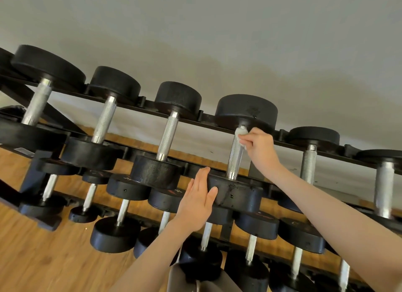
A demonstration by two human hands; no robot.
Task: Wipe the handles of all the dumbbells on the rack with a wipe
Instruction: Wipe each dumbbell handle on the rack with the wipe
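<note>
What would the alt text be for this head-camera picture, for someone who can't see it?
A person's right hand presses a white wipe against the top of a metal dumbbell handle on the upper shelf of a rack, while the left hand rests flat against that dumbbell's near black weight. More dumbbells fill the shelves below, above a wooden floor.

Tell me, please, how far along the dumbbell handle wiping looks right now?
Nothing shows which handles are already wiped. In hand: the right hand presses the wipe on the top of a top-row handle, and the left hand steadies that dumbbell's near head. The lower rows' handles look untouched.
</note>
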